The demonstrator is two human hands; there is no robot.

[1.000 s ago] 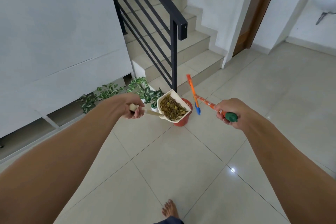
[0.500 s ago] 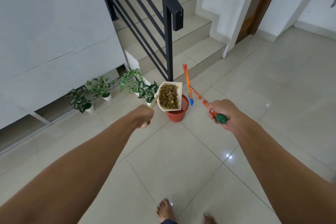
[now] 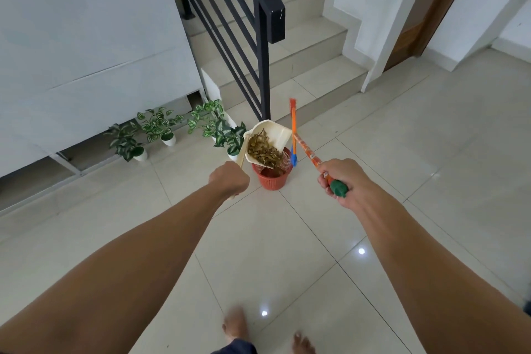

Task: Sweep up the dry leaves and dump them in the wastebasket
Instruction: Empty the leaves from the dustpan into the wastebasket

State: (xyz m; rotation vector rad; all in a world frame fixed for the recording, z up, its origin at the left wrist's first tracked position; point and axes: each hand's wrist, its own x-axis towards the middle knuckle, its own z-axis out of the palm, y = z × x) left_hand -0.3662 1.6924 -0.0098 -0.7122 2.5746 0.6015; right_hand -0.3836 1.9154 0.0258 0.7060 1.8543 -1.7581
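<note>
A cream dustpan (image 3: 275, 133) is tilted steeply over a small red mesh wastebasket (image 3: 273, 178) on the tiled floor. Dry brown leaves (image 3: 263, 151) slide down the pan, and some lie inside the basket. My left hand (image 3: 230, 178) is shut on the dustpan's handle, just left of the basket. My right hand (image 3: 340, 182) grips the green end of a broom's orange handle (image 3: 309, 151). The broom's orange and blue head (image 3: 293, 135) stands just right of the basket.
Small potted plants (image 3: 161, 126) line the white wall at the left. A black stair railing (image 3: 258, 37) and tiled steps (image 3: 316, 66) rise behind the basket. A wooden door (image 3: 413, 29) is at the far right. My bare feet (image 3: 235, 327) are at the bottom edge.
My left hand has tipped the dustpan steeper over the wastebasket, and leaves have begun sliding into it. The view has stepped closer to the basket. The broom stays beside it.
</note>
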